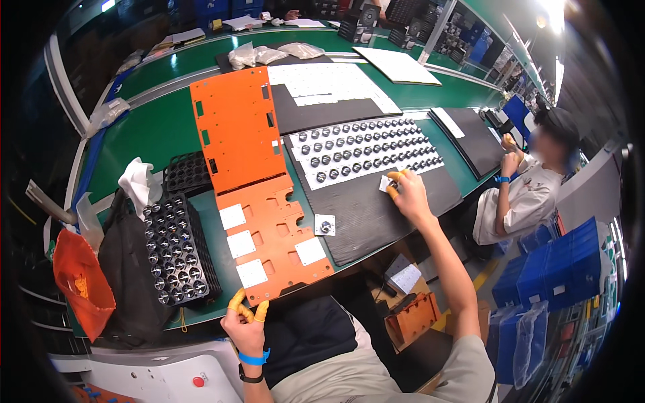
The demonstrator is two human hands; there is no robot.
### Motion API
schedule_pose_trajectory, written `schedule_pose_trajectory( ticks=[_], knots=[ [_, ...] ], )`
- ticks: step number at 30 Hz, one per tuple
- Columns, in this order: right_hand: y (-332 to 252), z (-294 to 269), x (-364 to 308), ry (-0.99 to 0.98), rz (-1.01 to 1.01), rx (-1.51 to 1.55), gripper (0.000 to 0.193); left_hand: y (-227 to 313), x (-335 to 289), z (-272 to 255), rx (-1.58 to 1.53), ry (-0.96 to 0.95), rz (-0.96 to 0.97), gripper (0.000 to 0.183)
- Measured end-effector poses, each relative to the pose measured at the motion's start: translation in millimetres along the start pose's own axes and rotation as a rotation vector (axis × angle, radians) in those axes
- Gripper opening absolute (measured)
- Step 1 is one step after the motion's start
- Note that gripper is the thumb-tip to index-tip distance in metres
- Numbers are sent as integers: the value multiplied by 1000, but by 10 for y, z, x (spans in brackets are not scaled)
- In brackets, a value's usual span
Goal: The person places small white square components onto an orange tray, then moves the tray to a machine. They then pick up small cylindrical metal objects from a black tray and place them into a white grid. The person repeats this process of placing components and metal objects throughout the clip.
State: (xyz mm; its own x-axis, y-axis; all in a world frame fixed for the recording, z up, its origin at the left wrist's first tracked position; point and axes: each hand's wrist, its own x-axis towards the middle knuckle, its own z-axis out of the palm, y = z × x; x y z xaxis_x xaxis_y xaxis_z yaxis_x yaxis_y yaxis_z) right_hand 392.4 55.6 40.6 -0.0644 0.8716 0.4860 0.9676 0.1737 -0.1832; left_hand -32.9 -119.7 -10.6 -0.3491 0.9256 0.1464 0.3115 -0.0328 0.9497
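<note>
Thumb and fingertips of the right hand are pinched about a small white square piece with a dark knob, over the black mat and just in front of the rows of knobs; whether the piece touches the mat is hard to tell. The left hand looks empty, its thumb and fingers in yellow finger covers and parted at the near corner of the orange board; contact with it cannot be made out. Four white squares lie on that board with no knobs showing, and a lone knobbed square lies on the mat's left edge, just beside the board. A black tray of knobs stands left of the board.

The step in hand appears to be setting the pinched piece down beside the rows. The next move likely calls for lowering it flat, in line with its neighbours, then easing the fingertips off without nudging them
</note>
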Motion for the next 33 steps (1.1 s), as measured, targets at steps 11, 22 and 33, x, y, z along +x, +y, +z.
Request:
schedule_pose_trajectory(
  ticks=[11, 22, 33],
  knots=[
    [421, 35, 164, 67, -72, -132, 34, 23, -12, 1, 29, -3, 21, 45],
    [485, 128, 200, 83, -67, -116, 35, 14, -5, 5, 34, 0, 15, 47],
    [-98, -18, 174, 175, -169, -148, 36, 18, -11, 8, 27, 2, 14, 48]
  ],
)
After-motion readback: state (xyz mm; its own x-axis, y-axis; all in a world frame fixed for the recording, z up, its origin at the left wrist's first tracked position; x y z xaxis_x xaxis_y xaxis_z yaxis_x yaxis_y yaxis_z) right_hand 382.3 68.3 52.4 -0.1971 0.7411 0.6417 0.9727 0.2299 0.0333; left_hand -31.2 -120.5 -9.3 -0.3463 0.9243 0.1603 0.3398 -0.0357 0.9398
